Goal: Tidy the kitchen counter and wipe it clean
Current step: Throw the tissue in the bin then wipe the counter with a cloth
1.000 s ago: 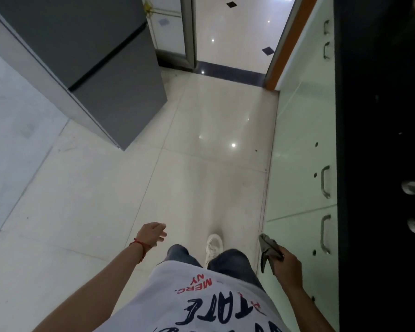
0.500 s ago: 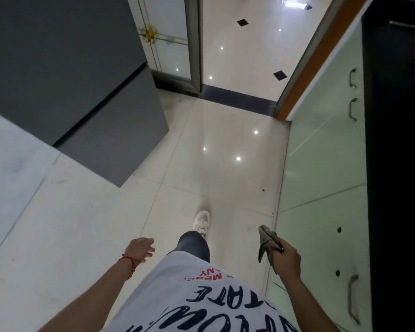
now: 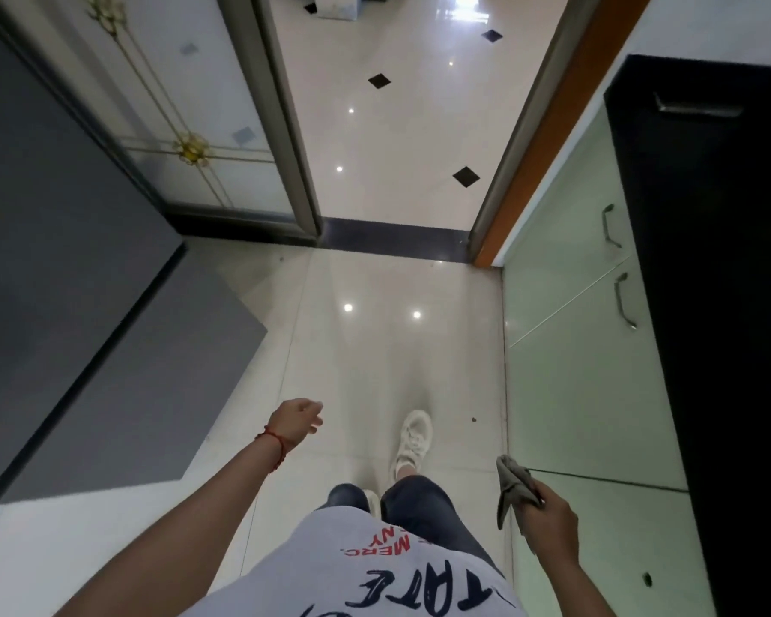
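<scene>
My right hand (image 3: 553, 525) hangs low at the right, closed around a crumpled grey cloth (image 3: 510, 483) that sticks out above the fist. It is beside the pale green cabinet fronts (image 3: 584, 394) under the black kitchen counter (image 3: 722, 305), whose dark top runs along the right edge. My left hand (image 3: 295, 421), with a red thread at the wrist, swings out over the floor with fingers loosely curled and nothing in it.
A tall dark grey appliance (image 3: 63, 305) stands on the left. Ahead, a dark threshold strip (image 3: 392, 238) marks an open doorway, with a glass sliding door panel (image 3: 188, 126) at its left and an orange-brown door frame (image 3: 539, 140) at its right. Glossy tiled floor (image 3: 375, 349) lies between.
I have walked forward towards the doorway, which now fills more of the view. My left hand has swung forward and up; my right hand keeps the cloth at my side.
</scene>
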